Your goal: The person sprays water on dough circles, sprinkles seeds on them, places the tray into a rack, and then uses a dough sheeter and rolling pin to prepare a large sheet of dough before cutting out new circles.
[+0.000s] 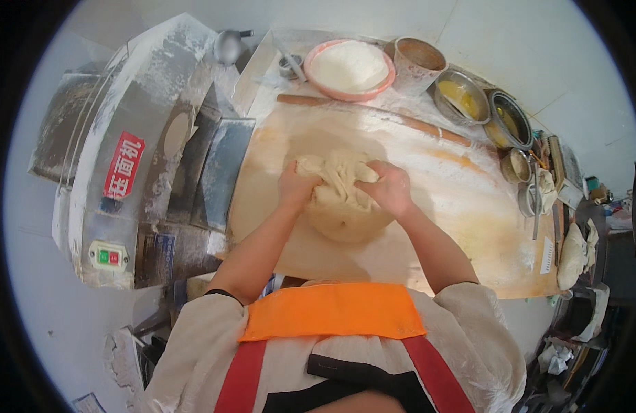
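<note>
A large pale lump of dough (349, 210) lies on the floured wooden board (462, 230) in front of me. Its upper part is bunched into folds, while the nearer side is smooth and rounded with a small dimple. My left hand (298, 186) grips the dough's left edge, the fingers curled into it. On the opposite side my right hand (389, 187) is closed on a fold, thumb pressing toward the middle. Some fingertips of both hands are hidden by the dough.
Behind the dough lies a long rolling pin (373, 115). A pink-rimmed basin of flour (351, 67), a tall bucket (417, 65) and a metal bowl with yellow contents (461, 98) line the back. A floury dough machine (135, 158) stands at left.
</note>
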A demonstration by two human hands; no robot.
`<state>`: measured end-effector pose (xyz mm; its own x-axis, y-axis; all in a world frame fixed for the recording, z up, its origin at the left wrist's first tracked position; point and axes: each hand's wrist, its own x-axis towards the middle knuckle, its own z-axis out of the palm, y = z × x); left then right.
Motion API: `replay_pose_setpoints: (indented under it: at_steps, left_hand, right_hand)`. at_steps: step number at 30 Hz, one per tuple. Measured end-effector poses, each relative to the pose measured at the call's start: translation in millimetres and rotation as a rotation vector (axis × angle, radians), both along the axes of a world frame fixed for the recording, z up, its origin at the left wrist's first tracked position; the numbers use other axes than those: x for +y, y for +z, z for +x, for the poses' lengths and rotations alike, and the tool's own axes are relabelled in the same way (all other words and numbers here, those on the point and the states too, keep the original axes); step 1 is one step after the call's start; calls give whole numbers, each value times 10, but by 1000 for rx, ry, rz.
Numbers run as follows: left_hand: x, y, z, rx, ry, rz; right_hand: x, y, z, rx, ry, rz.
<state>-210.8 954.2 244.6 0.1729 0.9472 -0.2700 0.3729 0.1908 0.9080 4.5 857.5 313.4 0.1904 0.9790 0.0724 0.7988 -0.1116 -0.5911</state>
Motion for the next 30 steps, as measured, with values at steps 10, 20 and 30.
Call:
replay_pose_setpoints:
  at_steps: [10,20,30]
  left_hand:
    - [-111,399,-1092,-621,250,-352]
    - [-169,86,-104,357,-142,241]
    - [226,561,-48,306,-52,554]
  right_hand:
    - [-1066,-13,-280,-73,360,288]
    - [-200,-677,-499,-131,-139,-80]
    - [63,-507,-509,347,-281,-63]
